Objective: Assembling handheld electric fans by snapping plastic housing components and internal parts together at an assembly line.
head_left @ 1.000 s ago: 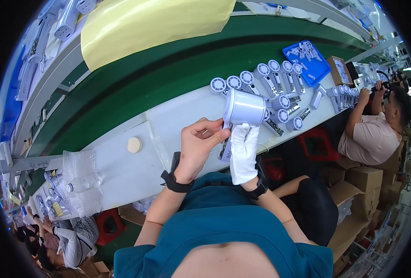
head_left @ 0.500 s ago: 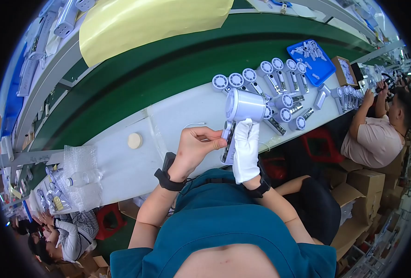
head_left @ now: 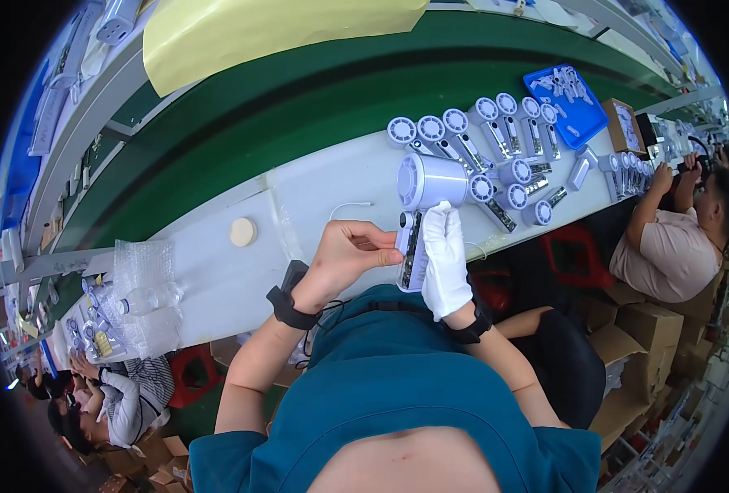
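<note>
In front of my body I hold a pale lavender handheld fan point(head_left: 440, 182), its round head up and its handle pointing down toward me. The handle is open along one side, where dark inner parts point(head_left: 414, 238) show. My right hand point(head_left: 446, 267), in a white glove, is closed around the handle's right side just below the head. My bare left hand point(head_left: 348, 256) pinches the handle's left edge between thumb and fingers. A narrow pale piece lies along that edge; whether it is separate I cannot tell.
Several similar fans point(head_left: 456, 122) lie on the white bench point(head_left: 208, 246) to the right, many with open handles. A blue tray point(head_left: 590, 123) of small pale parts is beyond them. Left are a round cream disc point(head_left: 243, 232) and bubble wrap point(head_left: 147, 279). Co-workers sit at both sides.
The whole view has shifted slightly, so the bench items sit a little farther right. The fan's handle stands more upright. Both hands keep their hold on it.
</note>
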A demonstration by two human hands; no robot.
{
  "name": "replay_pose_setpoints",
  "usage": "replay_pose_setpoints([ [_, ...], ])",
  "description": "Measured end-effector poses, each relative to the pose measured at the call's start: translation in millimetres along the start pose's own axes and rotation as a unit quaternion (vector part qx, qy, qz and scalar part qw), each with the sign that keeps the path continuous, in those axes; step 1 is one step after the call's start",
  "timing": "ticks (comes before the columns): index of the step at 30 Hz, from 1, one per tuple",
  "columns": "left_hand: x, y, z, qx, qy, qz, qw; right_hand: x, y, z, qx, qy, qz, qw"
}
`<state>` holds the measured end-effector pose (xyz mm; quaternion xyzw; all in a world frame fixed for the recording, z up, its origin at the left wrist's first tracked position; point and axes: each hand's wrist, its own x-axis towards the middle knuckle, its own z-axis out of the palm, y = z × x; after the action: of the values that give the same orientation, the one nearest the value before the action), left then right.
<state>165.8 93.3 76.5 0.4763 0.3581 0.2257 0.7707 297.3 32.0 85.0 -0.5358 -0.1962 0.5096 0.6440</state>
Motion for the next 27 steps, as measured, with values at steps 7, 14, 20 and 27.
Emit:
replay_pose_setpoints([
  [7, -4.8, -11.3, -1.2, 0.004, 0.003, -0.027, 1.0, -5.3, 13.9, 0.5, -0.013, 0.018, 0.035, 0.999],
  [14, -8.7, -6.6, -7.3, -0.03, -0.006, 0.003, 1.0, -8.7, 4.3, 3.0, -0.01, -0.045, 0.028, 0.999],
  [20, -2.3, 1.1, -12.7, -0.093, -0.023, 0.006, 0.995, -12.2, 8.3, 6.6, -0.001, -0.104, 0.032, 0.994],
  [27, -10.0, -7.8, 7.0, -0.123, -0.001, 0.079, 0.989, -12.5, -2.2, -4.3, -0.009, -0.206, 0.065, 0.976],
])
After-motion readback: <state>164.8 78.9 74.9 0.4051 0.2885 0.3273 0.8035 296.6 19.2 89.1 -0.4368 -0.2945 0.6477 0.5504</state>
